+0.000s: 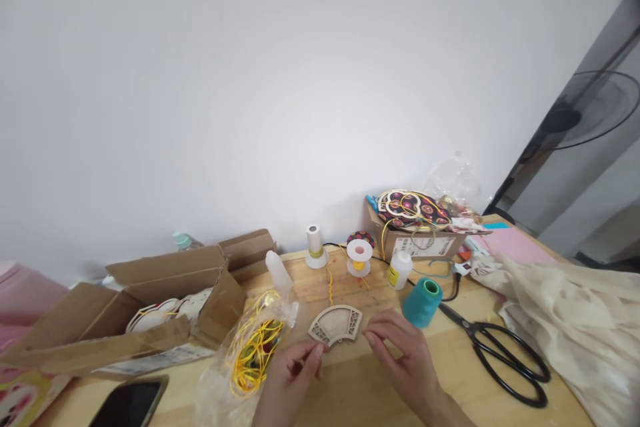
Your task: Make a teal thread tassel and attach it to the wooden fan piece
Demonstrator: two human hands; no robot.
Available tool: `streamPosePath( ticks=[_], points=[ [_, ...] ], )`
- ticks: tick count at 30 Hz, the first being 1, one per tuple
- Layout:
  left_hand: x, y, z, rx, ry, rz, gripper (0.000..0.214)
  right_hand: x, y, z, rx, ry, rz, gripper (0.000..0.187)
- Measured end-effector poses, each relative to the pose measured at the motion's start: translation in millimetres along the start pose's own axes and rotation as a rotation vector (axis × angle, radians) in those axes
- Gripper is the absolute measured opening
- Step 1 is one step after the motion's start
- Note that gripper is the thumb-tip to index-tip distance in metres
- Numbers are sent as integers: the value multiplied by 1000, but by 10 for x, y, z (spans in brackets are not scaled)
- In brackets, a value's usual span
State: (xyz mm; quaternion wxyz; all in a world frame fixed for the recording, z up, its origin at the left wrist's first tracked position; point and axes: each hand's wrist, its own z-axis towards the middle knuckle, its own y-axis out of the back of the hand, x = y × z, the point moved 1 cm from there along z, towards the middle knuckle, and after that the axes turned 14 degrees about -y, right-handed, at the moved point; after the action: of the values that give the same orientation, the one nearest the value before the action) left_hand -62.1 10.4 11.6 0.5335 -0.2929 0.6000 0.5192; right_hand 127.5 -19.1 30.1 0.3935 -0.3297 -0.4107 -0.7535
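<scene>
A pale fan-shaped wooden piece with cut-out lattice ends (336, 323) is in front of me, between my hands. A twisted yellow cord (330, 287) runs up from its top edge. My left hand (293, 373) is closed at its lower left corner, thumb and forefinger tips together; whether they grip the wood or something thin is unclear. To the right of the piece, my right hand (403, 353) is closed in a pinch, apart from the wood. Anything between those fingertips is too small to make out.
Left: cardboard box (145, 307), phone (130, 403), plastic bag of yellow cord (255, 357). Behind: white bottle (279, 271), spools (316, 250) (359, 257), labelled bottle (399, 270), filled carton (425, 245). Right: teal thread cone (423, 303), black-handled scissors (510, 353), cream cloth (580, 320).
</scene>
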Motion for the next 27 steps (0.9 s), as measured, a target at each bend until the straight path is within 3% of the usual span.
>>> streamPosePath(
  ticks=[7,14,22,27],
  points=[
    [52,-27,-37,34,-20,46,35,13,-20,-43,74,20,-19,15],
    [7,44,-20,-16,-47,64,34,16,-24,-31,84,5,-26,14],
    [-4,110,1,-225,-6,22,34,-57,-67,-84,148,-107,-115,19],
    [19,83,3,-337,-81,55,41,-79,-91,-108,203,-99,-172,23]
  ],
)
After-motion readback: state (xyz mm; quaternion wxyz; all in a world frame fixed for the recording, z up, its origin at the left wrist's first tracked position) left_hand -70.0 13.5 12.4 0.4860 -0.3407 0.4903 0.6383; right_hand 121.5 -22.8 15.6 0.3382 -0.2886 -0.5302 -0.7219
